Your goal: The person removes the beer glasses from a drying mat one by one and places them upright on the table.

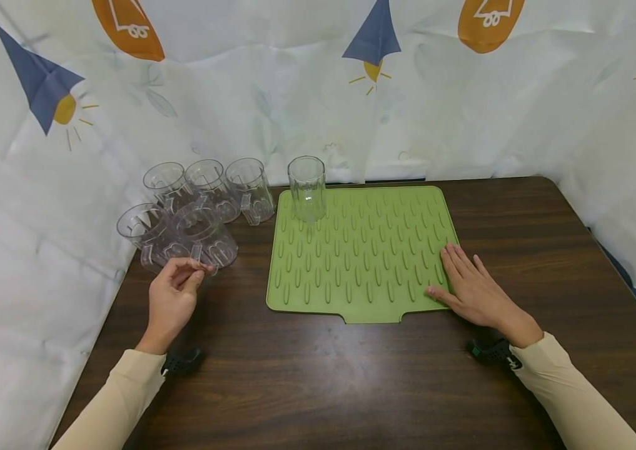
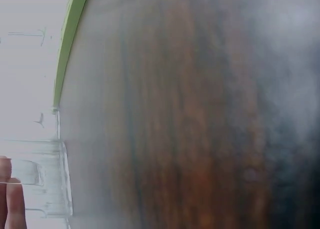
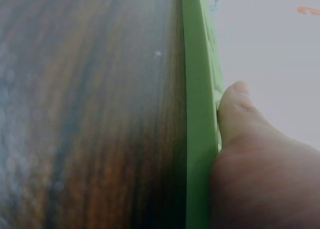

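Observation:
My left hand [image 1: 173, 300] is at the left cluster of transparent mugs, thumb and fingertips pinching the handle of the front-right mug [image 1: 217, 245]. In the left wrist view, two fingertips [image 2: 15, 201] show against that mug's side [image 2: 50, 159]. On the right, my right hand [image 1: 472, 290] rests with straight, spread fingers on the right edge of a green ridged drying mat [image 1: 363, 250]. Its thumb [image 3: 240, 114] lies over the mat's edge in the right wrist view. One transparent mug [image 1: 307, 187] stands upright on the mat's back-left corner.
Several other transparent mugs stand close together at the left, among them a front-left mug [image 1: 151, 231] and a back-right one [image 1: 250, 184] beside the mat. Everything sits on a dark wooden table [image 1: 323, 381]. A white patterned curtain [image 1: 272, 94] hangs behind and at the sides.

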Action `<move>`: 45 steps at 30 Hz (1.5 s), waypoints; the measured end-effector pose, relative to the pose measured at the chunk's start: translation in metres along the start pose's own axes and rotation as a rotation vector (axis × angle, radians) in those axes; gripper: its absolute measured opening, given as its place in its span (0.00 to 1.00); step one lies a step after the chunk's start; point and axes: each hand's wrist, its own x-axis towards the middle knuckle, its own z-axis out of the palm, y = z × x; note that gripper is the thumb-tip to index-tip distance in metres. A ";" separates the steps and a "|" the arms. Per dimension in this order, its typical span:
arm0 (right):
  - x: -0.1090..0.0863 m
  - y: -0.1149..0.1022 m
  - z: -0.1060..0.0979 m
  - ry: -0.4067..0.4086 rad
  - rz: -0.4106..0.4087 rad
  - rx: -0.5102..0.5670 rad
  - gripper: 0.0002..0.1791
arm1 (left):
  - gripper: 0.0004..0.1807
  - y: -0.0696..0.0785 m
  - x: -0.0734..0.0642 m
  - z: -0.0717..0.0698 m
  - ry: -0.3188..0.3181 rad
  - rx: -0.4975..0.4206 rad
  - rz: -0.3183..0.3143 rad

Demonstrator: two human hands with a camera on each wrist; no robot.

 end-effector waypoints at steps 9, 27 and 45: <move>-0.001 -0.002 -0.002 -0.004 -0.013 -0.003 0.53 | 0.13 0.002 -0.005 -0.003 0.054 0.022 -0.001; -0.001 -0.002 -0.004 -0.002 -0.035 0.037 0.54 | 0.13 0.020 -0.012 -0.019 0.173 0.004 -0.002; -0.003 -0.003 -0.004 0.013 -0.044 0.000 0.53 | 0.12 0.050 0.005 -0.020 0.209 -0.173 0.107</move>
